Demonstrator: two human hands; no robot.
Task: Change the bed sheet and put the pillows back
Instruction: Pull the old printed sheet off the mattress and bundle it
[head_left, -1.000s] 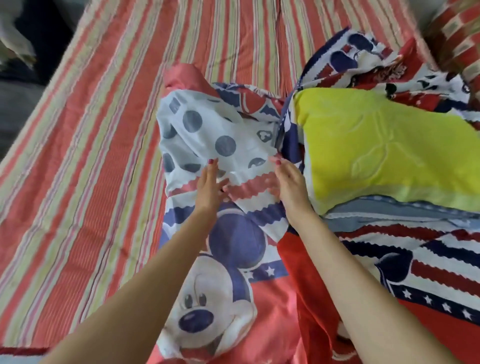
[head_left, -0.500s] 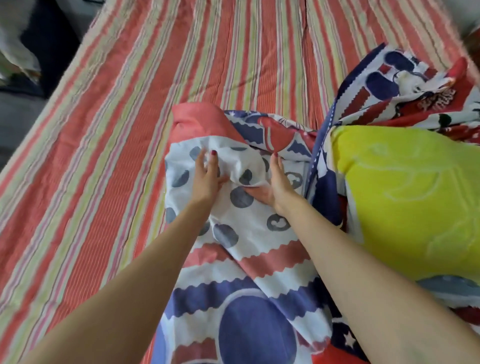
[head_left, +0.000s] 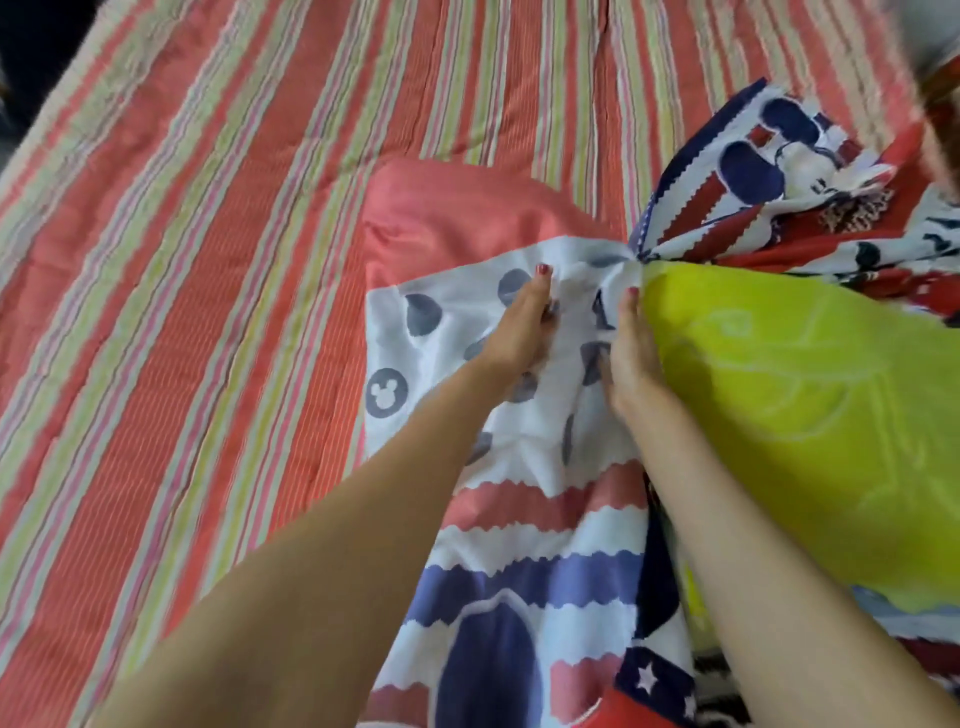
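Note:
A cartoon-print sheet (head_left: 415, 364) in white, red and navy lies bunched on the striped mattress (head_left: 208, 260). My left hand (head_left: 519, 332) and my right hand (head_left: 634, 358) sit close together on its white dotted part, both pinching a gathered fold of the fabric between them. A yellow-green pillow (head_left: 805, 415) lies on the sheet right beside my right hand, touching it. More of the crumpled sheet (head_left: 779, 182) rises behind the pillow.
The red, pink and green striped mattress stretches bare to the left and far side. Its left edge (head_left: 47, 104) drops off to a dark floor. Something red and patterned (head_left: 945, 88) shows at the far right corner.
Both hands have moved farther up the sheet toward its far edge and drawn closer together, gathering the fabric. The view has shifted forward, so the pillow looks nearer.

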